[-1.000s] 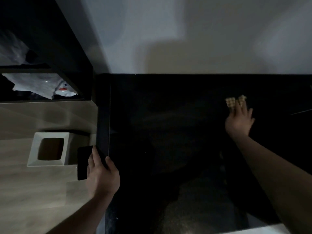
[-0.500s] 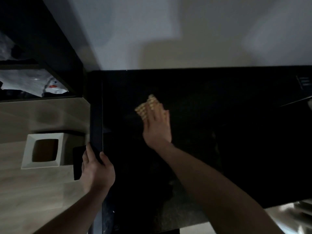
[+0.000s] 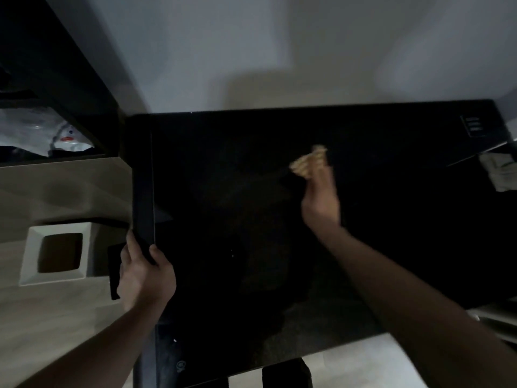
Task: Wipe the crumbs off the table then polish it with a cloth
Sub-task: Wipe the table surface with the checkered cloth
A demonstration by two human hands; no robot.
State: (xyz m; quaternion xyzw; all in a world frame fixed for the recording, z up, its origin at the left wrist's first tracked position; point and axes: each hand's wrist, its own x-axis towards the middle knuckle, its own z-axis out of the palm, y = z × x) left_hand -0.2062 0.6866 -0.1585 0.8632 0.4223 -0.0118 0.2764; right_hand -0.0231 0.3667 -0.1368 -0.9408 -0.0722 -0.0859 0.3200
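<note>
Black and glossy, the desk [image 3: 251, 169] fills the middle of the view, its far edge against a pale wall [image 3: 279, 51]. The right hand [image 3: 321, 197] is out over the desk's far right part, blurred, its fingers laid over a tan waffle-weave cloth [image 3: 309, 161] that pokes out past the fingertips. The grip of that hand looks flat on the cloth, fingers fairly straight, though the blur hides whether the thumb curls under it. Whether the cloth touches the desk surface cannot be told for certain. A few tiny pale specks [image 3: 232, 254] lie on the desk near its left front part, well apart from the cloth.

The left hand [image 3: 145, 273] is at the desk's left edge, its thumb on top of the edge and fingers wrapped over the side, also holding a flat dark item [image 3: 113, 271] that hangs below the edge; what it is cannot be told.

On the floor to the left, near that hand, stands a white square bin [image 3: 30, 256] with a square opening; its inside is brown and dim, and any contents cannot be made out. Further up on the left, a dark shelf [image 3: 84, 79] holds crumpled white plastic bags [image 3: 42, 130]. At the right edge, a greyish rag [image 3: 500, 172] lies beyond the desk's corner.
</note>
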